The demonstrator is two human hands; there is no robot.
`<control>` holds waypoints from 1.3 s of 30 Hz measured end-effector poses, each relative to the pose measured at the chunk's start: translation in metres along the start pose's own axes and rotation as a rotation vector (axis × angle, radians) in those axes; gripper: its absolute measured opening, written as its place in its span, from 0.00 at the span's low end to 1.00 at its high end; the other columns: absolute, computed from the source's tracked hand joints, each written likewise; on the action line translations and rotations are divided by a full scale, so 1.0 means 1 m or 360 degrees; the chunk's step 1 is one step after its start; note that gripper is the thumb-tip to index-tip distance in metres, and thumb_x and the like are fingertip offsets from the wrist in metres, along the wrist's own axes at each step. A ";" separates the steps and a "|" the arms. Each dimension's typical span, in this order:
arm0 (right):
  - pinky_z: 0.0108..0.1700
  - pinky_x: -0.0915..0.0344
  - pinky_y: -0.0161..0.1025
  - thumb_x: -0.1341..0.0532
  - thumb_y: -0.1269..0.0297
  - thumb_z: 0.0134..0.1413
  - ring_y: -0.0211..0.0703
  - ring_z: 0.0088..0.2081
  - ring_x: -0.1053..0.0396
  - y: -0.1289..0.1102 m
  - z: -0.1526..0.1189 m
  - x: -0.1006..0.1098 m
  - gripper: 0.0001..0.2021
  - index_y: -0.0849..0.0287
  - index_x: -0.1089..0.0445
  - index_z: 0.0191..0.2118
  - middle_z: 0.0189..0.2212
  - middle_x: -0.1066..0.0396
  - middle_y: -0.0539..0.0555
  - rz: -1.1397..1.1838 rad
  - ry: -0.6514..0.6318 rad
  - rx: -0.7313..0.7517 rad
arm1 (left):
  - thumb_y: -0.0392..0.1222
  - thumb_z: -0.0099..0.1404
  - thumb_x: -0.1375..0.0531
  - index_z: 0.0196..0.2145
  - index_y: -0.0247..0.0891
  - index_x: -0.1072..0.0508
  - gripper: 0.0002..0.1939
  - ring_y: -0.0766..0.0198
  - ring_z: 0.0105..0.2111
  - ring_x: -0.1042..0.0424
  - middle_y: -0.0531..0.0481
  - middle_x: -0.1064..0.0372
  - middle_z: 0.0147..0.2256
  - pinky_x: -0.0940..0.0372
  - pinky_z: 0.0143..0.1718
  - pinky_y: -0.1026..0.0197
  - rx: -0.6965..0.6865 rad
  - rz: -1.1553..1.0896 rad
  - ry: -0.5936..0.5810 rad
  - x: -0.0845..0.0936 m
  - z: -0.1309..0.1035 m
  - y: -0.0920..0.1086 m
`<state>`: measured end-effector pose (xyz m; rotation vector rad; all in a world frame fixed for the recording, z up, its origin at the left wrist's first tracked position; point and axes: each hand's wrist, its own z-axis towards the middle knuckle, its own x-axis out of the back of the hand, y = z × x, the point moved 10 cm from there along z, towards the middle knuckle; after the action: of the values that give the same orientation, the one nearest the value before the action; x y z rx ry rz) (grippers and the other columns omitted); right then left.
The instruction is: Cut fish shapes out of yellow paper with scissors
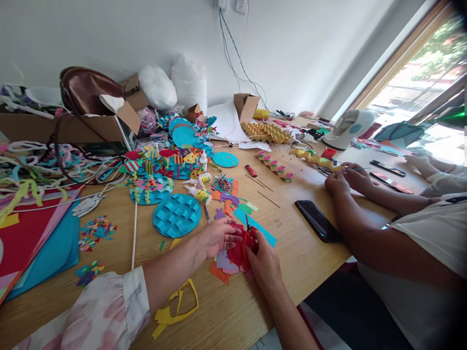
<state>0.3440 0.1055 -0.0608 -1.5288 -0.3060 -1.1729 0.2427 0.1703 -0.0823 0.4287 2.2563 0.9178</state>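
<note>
My right hand (265, 257) is closed around red-handled scissors (248, 237), their dark blades pointing up and away from me. A piece of red paper (235, 253) lies against the scissors. At its left edge is my left hand (221, 237), fingers curved and partly apart, with the paper seemingly between thumb and fingers. Beneath the red paper are purple paper scraps (224, 262) and orange paper (220, 274). A blue paper strip (260, 226) lies just beyond the scissors. Yellow paper offcuts (178, 311) are near my left forearm.
A woven blue paper disc (177, 215), glue bottles (199, 194) and fish decorations (149, 184) stand beyond my left hand. Thin sticks (269, 199) and a black phone (317, 221) lie to the right. A co-worker's hands (339, 182) work on a yellow egg-carton strip (315, 158).
</note>
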 end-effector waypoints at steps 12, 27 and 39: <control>0.33 0.34 0.39 0.46 0.66 0.48 0.49 0.35 0.26 0.004 0.001 -0.001 0.16 0.57 0.33 0.45 0.36 0.23 0.56 -0.0009 -0.0017 -0.0027 | 0.43 0.65 0.42 0.50 0.36 0.32 0.17 0.56 0.44 0.29 0.44 0.33 0.49 0.31 0.43 0.48 -0.0022 0.0791 0.0049 0.004 0.025 -0.003; 0.33 0.34 0.41 0.45 0.64 0.46 0.52 0.35 0.25 0.008 0.001 -0.002 0.15 0.55 0.31 0.42 0.35 0.22 0.56 0.0058 0.0002 -0.0037 | 0.44 0.65 0.42 0.51 0.36 0.33 0.17 0.56 0.43 0.29 0.43 0.32 0.49 0.31 0.42 0.48 -0.0037 0.1014 0.0084 -0.004 0.028 0.002; 0.30 0.35 0.41 0.46 0.62 0.47 0.53 0.33 0.25 0.012 0.002 -0.003 0.17 0.57 0.31 0.44 0.32 0.22 0.56 0.0053 -0.0010 -0.0097 | 0.44 0.66 0.43 0.50 0.38 0.31 0.15 0.56 0.44 0.30 0.44 0.33 0.50 0.32 0.44 0.49 -0.0250 0.1157 0.0101 -0.011 0.029 0.007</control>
<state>0.3526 0.1043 -0.0698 -1.5850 -0.2499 -1.1609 0.2706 0.1834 -0.0879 1.2022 2.0714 1.4632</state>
